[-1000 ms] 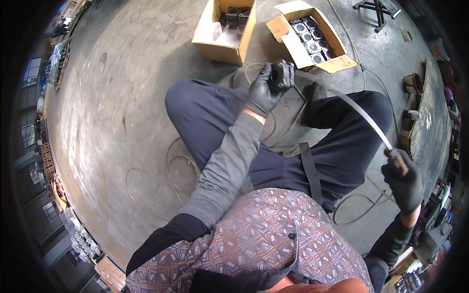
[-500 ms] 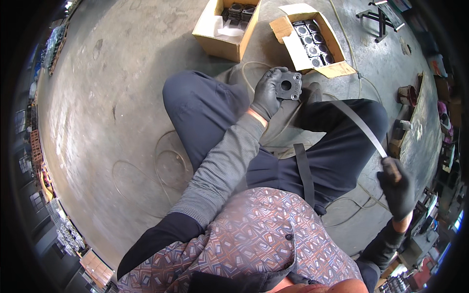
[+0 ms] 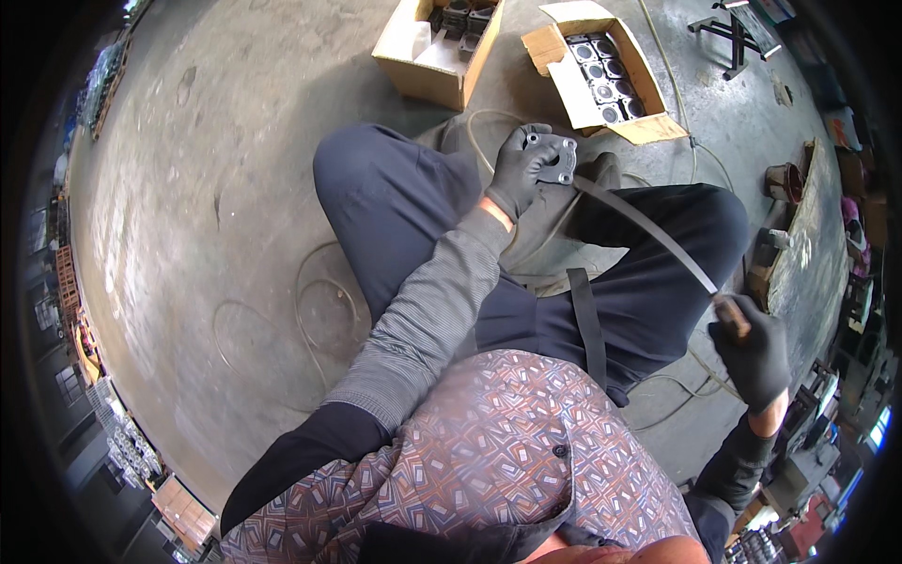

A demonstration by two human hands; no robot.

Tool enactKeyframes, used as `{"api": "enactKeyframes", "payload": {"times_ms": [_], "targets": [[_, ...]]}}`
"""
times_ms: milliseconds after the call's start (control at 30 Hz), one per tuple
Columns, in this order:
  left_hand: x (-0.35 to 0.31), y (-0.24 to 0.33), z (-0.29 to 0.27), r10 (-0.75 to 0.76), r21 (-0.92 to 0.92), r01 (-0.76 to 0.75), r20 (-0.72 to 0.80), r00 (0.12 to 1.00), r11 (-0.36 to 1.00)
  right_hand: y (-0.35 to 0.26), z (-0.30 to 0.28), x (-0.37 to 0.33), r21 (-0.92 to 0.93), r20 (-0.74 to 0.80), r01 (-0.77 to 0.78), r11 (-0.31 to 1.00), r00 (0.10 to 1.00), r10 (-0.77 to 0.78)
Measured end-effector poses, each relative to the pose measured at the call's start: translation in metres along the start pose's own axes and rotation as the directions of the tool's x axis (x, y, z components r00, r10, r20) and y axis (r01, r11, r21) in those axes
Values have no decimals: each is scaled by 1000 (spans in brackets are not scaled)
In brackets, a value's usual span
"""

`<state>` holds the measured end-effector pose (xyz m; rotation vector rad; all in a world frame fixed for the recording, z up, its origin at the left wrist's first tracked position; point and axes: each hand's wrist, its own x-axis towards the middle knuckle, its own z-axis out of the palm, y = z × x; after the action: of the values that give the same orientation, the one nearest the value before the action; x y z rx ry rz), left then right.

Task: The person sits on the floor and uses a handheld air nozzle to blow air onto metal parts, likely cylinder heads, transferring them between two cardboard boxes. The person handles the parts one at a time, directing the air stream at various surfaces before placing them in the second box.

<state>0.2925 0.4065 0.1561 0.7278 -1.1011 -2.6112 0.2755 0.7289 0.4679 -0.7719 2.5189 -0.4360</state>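
My left hand (image 3: pixel 513 179), in a dark glove, is closed on a squarish grey metal flange (image 3: pixel 567 162) with a hole in its middle and smaller holes at its corners. It is held up above the floor between my legs. My right hand (image 3: pixel 759 359), gloved too, grips the wooden handle of a long flat file (image 3: pixel 660 235) out at the right. The blade slants up and left across my right thigh. Its tip meets the flange's right edge in the picture; whether it presses there I cannot tell.
Two open cardboard boxes stand ahead: the left box (image 3: pixel 427 83) has dark metal parts and white sheeting, the right box (image 3: pixel 660 128) rows of similar flanges. A thin hose (image 3: pixel 678 94) winds over the concrete floor. At the right are a bucket (image 3: pixel 782 182) and a small metal stand (image 3: pixel 735 47).
My right hand has moved slightly up and left, bringing the file's tip from over my thigh to the flange. The flange has turned a little in my left hand, fingers now across its hole.
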Motion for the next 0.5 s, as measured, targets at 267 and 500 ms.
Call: {"api": "enactKeyframes", "payload": {"times_ms": [267, 500], "targets": [[-1, 6, -3, -154, -409, 304, 360, 920, 861, 20, -8, -14, 373, 76, -421, 827, 902, 426], [-6, 8, -1, -127, -751, 509, 507, 853, 420, 20, -22, -26, 488, 31, -417, 767, 886, 462]]}}
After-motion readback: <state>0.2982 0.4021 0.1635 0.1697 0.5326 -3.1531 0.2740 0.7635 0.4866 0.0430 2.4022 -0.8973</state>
